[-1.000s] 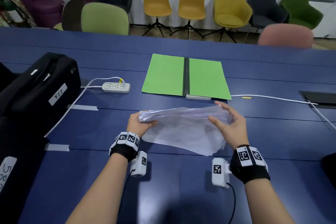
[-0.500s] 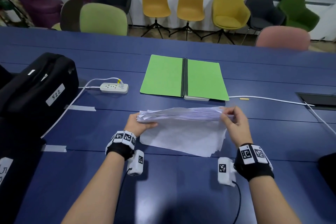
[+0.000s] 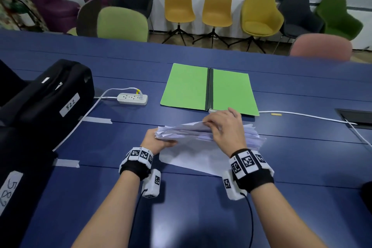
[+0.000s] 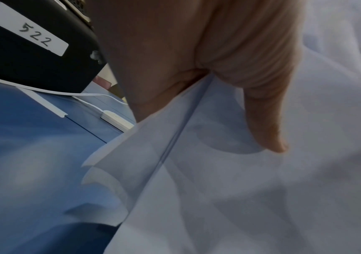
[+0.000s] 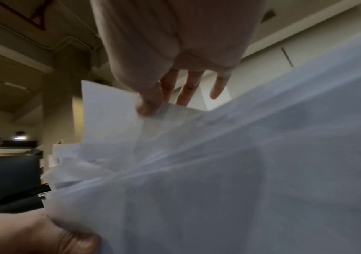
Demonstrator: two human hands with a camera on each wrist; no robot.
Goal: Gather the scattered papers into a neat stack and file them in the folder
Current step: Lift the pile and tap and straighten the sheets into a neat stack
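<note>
Left grip clamped — right grip pinching.

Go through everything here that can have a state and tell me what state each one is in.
folder: open flat, nothing in it.
papers: bunched, ragged edges, lifted over one sheet on the table.
left hand: grips the bundle's left end.
right hand: pinches a top sheet.
power strip: one plug in.

Both forearms were bare, with no sleeves in view. Each wrist wore a black fabric wristband topped by a ring of white square tiles printed with black-and-white coded markers. A small white boxy camera module bearing one such marker hung below each wrist, and a thin black cable trailed back from it
</note>
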